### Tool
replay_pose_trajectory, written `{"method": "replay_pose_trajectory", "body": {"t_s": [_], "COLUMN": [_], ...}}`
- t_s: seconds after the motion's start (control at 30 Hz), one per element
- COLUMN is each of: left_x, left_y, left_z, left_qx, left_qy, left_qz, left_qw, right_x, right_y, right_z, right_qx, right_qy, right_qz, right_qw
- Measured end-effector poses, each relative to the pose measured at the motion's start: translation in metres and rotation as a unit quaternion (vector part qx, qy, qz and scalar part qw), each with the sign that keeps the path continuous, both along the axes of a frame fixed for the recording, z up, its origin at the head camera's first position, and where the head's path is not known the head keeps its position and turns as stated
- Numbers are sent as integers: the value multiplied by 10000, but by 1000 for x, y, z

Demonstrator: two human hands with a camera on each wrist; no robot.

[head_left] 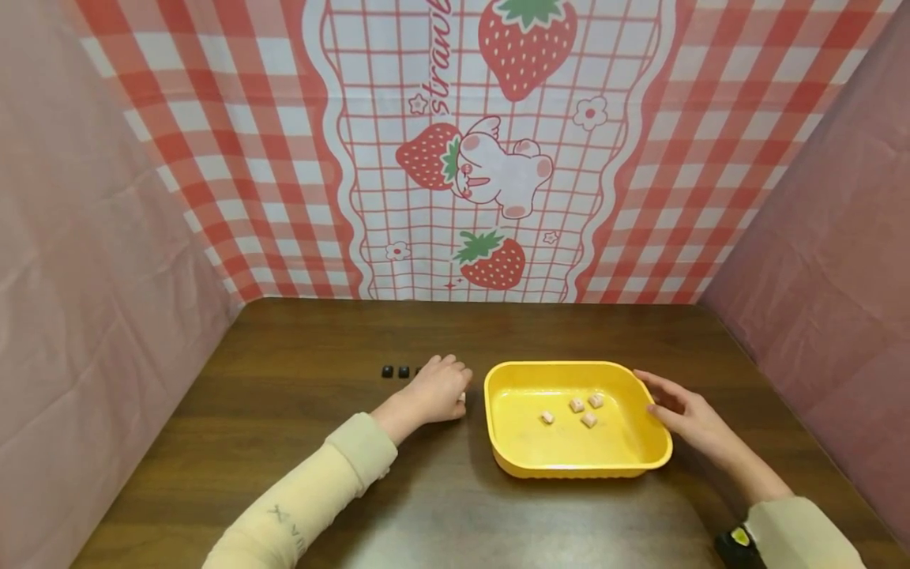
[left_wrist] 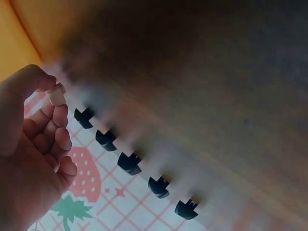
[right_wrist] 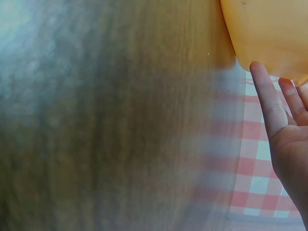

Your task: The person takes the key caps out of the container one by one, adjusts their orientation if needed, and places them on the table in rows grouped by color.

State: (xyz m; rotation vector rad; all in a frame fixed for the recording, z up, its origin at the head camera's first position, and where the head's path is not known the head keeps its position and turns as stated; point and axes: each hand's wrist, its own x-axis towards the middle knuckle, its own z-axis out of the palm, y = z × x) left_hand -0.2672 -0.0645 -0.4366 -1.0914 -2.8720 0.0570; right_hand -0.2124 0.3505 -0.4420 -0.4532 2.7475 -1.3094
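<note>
My left hand (head_left: 437,389) is just left of a yellow tray (head_left: 569,472), low over the table. Its thumb and index finger pinch a small beige keycap (left_wrist: 57,95); the other fingers curl loosely. Beside that hand runs a row of several small black keycaps (left_wrist: 129,163), partly hidden by the hand in the head view. Loose beige keycaps (head_left: 577,405), several of them, lie on the tray's floor. At the tray's right end, my right hand (head_left: 700,423) rests against the outer wall with its fingers (right_wrist: 269,101) extended.
Brown wood-grain table (head_left: 298,340) lies under everything. A red-and-white checked cloth (head_left: 270,158) with strawberry prints hangs behind its far edge. Pink cloths (head_left: 817,221) close in the left and right sides. A dark device (head_left: 739,545) is on the right wrist.
</note>
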Motion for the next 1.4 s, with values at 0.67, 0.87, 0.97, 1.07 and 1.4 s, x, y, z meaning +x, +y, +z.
{"method": "replay_pose_trajectory", "body": {"t_s": [0.67,0.87,0.97,1.07,1.4], "left_x": [-1,-2,-1,2,10], "left_y": [-3,-1,5,15,59], "left_z": [10,32,42,49,55], "left_qx": [155,484,588,651,156], "left_qy": [47,108,157,168,328], "left_qz": [15,-25,-66,-135,-491], "left_qw": [9999,9988,9981,9976,9981], "right_x": [1,1,0,0,0], "right_y": [-1,0,1,1,1], "right_z": [2,2,2,2,0], "right_qx": [77,106,166,192,146], "right_qy": [-49,-19,11,37,99], "right_qz": [-5,-4,-13,-22,-67], "right_qw": [10000,9999,9999,9998,9998]}}
